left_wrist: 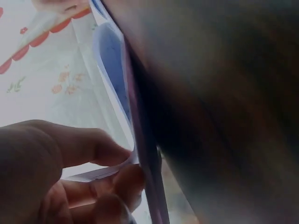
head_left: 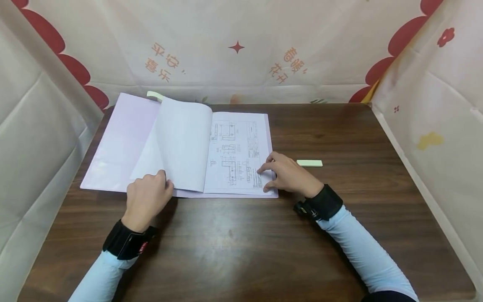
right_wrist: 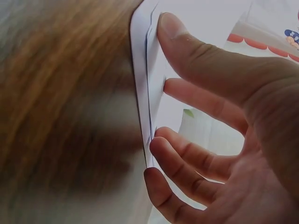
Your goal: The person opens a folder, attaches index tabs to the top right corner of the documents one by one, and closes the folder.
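Note:
A lilac-covered folder lies open on the table, its right side showing a page of technical line drawings. White turned leaves curve over toward the left. At their lower left corner my left hand pinches a sheet between thumb and fingers, as the left wrist view shows. My right hand rests at the lower right edge of the drawing page, fingers spread and lightly bent. From the right wrist, its thumb and fingertips touch the sheets along that edge.
A pale green strip lies on the brown wooden table just beyond the right hand. Another pale green tab sticks out at the folder's top. Light printed cloth hangs behind and along both sides.

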A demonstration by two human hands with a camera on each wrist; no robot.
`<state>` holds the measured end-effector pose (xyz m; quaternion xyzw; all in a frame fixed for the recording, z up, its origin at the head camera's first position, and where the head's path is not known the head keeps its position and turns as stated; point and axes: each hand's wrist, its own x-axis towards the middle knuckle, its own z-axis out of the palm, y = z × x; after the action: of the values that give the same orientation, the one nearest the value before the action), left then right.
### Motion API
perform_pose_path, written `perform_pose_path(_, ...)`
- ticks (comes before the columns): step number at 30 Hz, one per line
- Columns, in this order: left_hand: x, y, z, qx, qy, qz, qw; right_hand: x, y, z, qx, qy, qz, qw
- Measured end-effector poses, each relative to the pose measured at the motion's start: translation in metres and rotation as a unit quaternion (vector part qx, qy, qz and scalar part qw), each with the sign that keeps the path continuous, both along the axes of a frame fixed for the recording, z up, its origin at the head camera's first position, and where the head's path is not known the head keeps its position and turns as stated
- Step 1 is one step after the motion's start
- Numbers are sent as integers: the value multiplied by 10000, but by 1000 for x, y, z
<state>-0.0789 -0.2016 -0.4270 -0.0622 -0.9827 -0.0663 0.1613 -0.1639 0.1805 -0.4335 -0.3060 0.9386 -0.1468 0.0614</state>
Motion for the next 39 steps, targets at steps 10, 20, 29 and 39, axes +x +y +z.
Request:
perform_pose_path(10,-2,-8,3,89,-782,153,9968,4,1,1,-48,-133,-81,9999)
perform_pose_path(20,-24,33,28,-89,-624,-1092,9920,1,-5,3,17,-37,25,10000)
perform_pose_path(29,-62,99,32,-413,-881,-2269,9690,-2,3,12,-361,12,-92,9993)
perform_pose_path(39,-71,110,18,-383,-1083,-2510,9611,-23,78,33,-435,191,-2405,9695)
